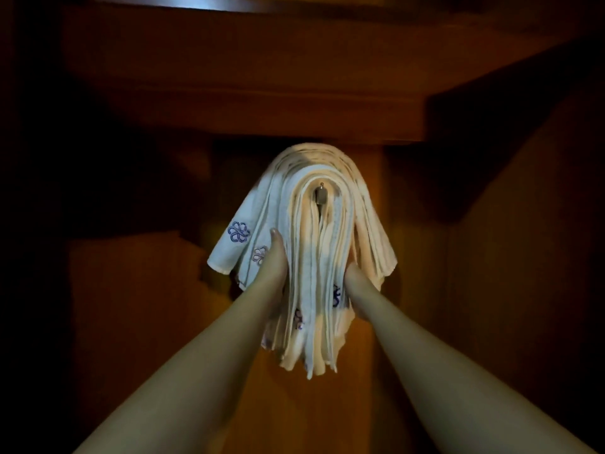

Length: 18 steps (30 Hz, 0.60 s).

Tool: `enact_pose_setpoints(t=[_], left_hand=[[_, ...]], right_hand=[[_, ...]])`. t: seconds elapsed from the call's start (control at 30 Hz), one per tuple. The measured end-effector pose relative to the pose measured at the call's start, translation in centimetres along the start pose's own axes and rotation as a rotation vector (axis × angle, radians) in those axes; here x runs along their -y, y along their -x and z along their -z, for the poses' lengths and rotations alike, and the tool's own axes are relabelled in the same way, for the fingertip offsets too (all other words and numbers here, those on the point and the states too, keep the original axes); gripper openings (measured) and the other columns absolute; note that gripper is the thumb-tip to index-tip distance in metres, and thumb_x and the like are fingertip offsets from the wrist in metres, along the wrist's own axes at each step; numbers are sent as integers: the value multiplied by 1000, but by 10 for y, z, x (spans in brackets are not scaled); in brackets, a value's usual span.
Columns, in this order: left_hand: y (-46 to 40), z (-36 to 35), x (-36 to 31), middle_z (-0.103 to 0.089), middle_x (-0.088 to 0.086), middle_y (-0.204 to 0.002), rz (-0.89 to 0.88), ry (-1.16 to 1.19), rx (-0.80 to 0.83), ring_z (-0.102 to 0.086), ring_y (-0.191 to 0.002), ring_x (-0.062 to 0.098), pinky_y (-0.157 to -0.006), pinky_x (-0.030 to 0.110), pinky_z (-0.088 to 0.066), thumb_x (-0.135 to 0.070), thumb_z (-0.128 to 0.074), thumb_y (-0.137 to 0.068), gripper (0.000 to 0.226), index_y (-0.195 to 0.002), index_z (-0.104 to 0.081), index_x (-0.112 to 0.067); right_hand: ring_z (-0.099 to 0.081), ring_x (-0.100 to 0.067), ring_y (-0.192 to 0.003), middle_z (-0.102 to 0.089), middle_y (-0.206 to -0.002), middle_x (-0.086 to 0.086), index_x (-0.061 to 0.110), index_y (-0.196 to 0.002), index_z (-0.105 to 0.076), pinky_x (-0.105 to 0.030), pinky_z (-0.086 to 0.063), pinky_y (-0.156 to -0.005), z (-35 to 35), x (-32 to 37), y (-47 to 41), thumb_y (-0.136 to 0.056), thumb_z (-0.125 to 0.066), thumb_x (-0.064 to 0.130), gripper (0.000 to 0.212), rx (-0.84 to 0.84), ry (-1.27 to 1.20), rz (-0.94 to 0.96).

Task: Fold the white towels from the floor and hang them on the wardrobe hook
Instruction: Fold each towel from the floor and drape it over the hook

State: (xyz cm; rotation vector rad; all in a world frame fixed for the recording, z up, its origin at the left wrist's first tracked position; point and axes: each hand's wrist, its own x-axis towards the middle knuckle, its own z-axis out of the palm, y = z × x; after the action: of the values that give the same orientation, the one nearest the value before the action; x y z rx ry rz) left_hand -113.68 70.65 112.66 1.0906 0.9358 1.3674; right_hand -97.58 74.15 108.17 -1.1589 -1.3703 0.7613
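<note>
Folded white towels (314,257), many layers deep, draped over a metal hook (320,194) on the dark wooden wardrobe (458,290); hook tip visible at the centre of the fold, layers falling to both sides and below it. Blue embroidered flower motif (238,231) on the outermost layer, left of and below the hook; fainter motifs lower down among the hanging ends.

Left hand (273,257) below and left of the hook, pressed against the outer side of the bundle, thumb raised along the cloth; remaining fingers hidden behind the layers, so closure cannot be told. Right hand (355,278) below and right of the hook, largely buried in the folds; whether clamped on cloth or merely resting against it cannot be told. Both forearms extended toward the bundle from the lower corners of the view.

Task probably near its end: towels seated on the hook, apparently under final adjustment.

Risks from here:
- Slippage of the whole stack off the short hook tip, if pulled forward during release.
- Uneven hang, with more bulk to the left of the hook than the right, likely to drag outer layers down.
- Inner layers dislodged by fingers drawn out from between folds.
- Poor light inside the wardrobe, making a loose layer easy to miss.
</note>
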Motion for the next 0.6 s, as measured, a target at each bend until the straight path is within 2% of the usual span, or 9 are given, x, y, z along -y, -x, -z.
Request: enact_pose_setpoints(t=[0.1, 0.17, 0.2, 0.23, 0.33, 0.4, 0.47, 0.53, 0.6], left_hand=[[3, 18, 6, -70, 9, -90, -6, -38, -2, -65, -82, 25, -60, 36, -48, -74, -20, -97, 80, -133, -58, -14], [6, 35, 11, -71, 14, -111, -5, -36, 30, -66, -101, 30, -80, 43, -54, -72, -16, -98, 81, -140, -56, -14], [8, 42, 15, -65, 18, -126, 6, -14, 51, -62, -115, 34, -95, 47, -50, -72, -16, -98, 82, -145, -51, -14], [14, 48, 19, -58, 19, -138, 27, 8, 72, -56, -125, 36, -103, 49, -45, -71, -17, -99, 82, -149, -45, -13], [47, 62, 37, -44, 16, -154, 90, 95, 102, -45, -138, 36, -110, 53, -36, -64, -23, -102, 75, -155, -33, -11], [74, 73, 54, -51, 14, -148, 64, -1, 100, -55, -127, 31, -101, 46, -45, -53, -32, -106, 61, -149, -43, -11], [105, 86, 72, -58, 16, -140, -19, -294, 48, -59, -117, 29, -91, 38, -46, -41, -39, -107, 47, -140, -54, -9], [132, 99, 92, -58, 13, -139, -122, -535, 61, -57, -107, 23, -84, 32, -44, -33, -45, -106, 39, -137, -57, -13], [159, 108, 111, -57, 6, -142, -141, -636, 144, -57, -111, 18, -83, 30, -42, -35, -52, -103, 42, -142, -54, -19]], right_hand=[[-28, -29, -151, -32, -162, -11, 23, -161, -19, -55, -23, -123, 7, -10, 15, -103, -19, 68, 74, -105, 5, -112], [-32, -31, -148, -38, -158, -15, 15, -158, -27, -50, -25, -122, 15, -11, 29, -101, -16, 70, 80, -172, -25, -208], [-36, -32, -146, -44, -155, -17, 12, -155, -34, -49, -26, -120, 20, -11, 38, -101, -15, 69, 81, -202, -30, -247], [-41, -31, -144, -49, -151, -17, 11, -152, -41, -47, -29, -119, 24, -10, 50, -101, -15, 68, 80, -220, -24, -268], [-51, -28, -135, -59, -141, -12, 17, -138, -58, -44, -38, -108, 33, -9, 92, -101, -19, 68, 74, -254, 61, -280], [-49, -29, -137, -56, -145, -9, 21, -136, -61, -48, -35, -111, 36, -9, 125, -100, -20, 71, 74, -270, 174, -296], [-46, -29, -140, -53, -149, -8, 24, -137, -60, -50, -32, -114, 37, -11, 162, -99, -23, 72, 72, -256, 283, -320], [-47, -28, -139, -54, -149, -7, 23, -136, -61, -48, -32, -113, 36, -14, 202, -100, -26, 70, 68, -215, 373, -340], [-50, -25, -135, -56, -147, -4, 24, -135, -61, -44, -34, -108, 33, -21, 243, -101, -30, 67, 63, -157, 431, -359]])
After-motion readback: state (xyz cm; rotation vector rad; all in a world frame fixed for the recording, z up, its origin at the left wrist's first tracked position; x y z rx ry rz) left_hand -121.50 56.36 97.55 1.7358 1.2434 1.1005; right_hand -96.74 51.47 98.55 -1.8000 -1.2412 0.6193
